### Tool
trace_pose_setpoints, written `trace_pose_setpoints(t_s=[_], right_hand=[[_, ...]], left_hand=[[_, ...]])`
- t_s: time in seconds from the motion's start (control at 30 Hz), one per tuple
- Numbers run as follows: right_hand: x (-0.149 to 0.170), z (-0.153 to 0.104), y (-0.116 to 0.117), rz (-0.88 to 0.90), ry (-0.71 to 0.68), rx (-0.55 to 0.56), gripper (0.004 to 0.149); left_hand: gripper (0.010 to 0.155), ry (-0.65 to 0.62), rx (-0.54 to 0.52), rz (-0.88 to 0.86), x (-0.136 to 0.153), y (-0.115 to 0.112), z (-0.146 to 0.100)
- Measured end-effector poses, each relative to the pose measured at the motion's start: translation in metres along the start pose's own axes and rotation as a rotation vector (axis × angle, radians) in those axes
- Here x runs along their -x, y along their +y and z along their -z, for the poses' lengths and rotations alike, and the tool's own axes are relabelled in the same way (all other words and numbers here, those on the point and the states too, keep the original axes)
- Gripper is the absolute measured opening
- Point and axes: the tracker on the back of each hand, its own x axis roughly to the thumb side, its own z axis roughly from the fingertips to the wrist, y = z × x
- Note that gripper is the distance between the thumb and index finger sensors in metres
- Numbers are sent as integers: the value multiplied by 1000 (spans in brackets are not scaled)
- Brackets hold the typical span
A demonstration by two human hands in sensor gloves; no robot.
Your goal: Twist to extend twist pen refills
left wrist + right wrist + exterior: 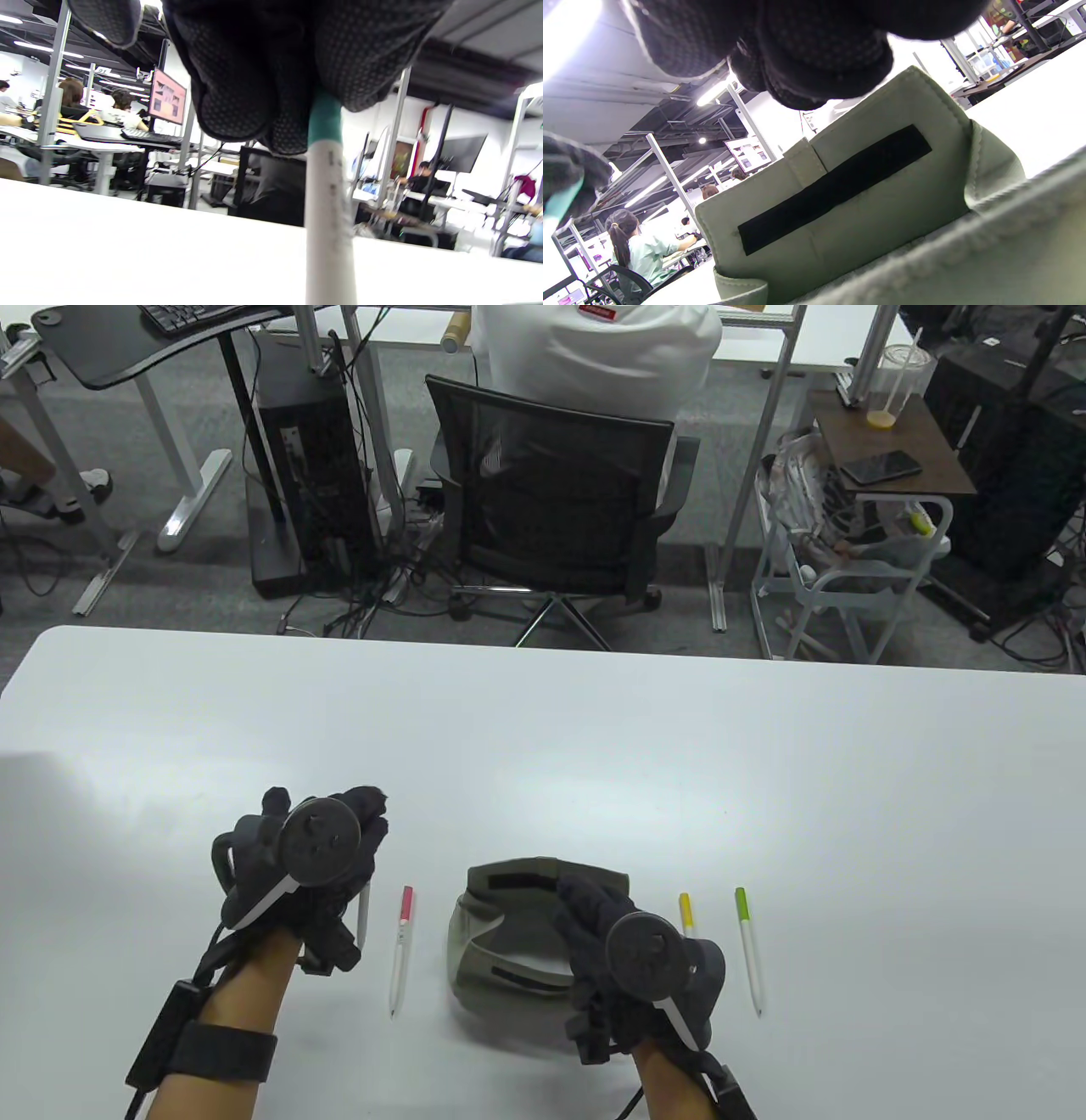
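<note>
My left hand (352, 844) grips the teal top end of a white twist pen (363, 918), whose barrel points toward me. In the left wrist view my fingers (254, 84) wrap the teal end and the white barrel (326, 212) hangs down over the table. My right hand (585, 903) is over the mouth of an olive pouch (501, 950), fingers curled and holding nothing that shows. The right wrist view shows the pouch flap (865, 203) with its black velcro strip just below my fingers (814, 63). A pink-topped pen (400, 950), a yellow-topped pen (685, 911) and a green-topped pen (748, 950) lie on the table.
The white table (543, 746) stretches far ahead and to both sides. The yellow-topped pen is partly hidden behind my right hand's tracker. An office chair (551, 500) and a small cart (857, 560) stand beyond the far edge.
</note>
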Motion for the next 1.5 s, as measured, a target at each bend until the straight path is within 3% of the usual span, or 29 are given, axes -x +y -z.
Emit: trace_pose_setpoints(t_s=[0.3, 0.43, 0.63, 1.1, 1.5], right_hand=[[0, 0, -1, -20, 1, 6, 51], [0, 0, 1, -41, -8, -2, 51], [-1, 0, 3, -51, -11, -7, 51], [0, 1, 4, -58, -8, -11, 51], [0, 1, 5, -78, -15, -17, 51]], left_hand=[[46, 83, 249, 152, 25, -69, 12], [47, 99, 313, 220, 26, -97, 16], [47, 92, 352, 299, 22, -122, 20], [50, 116, 357, 326, 22, -141, 27], [54, 122, 345, 340, 21, -141, 22]])
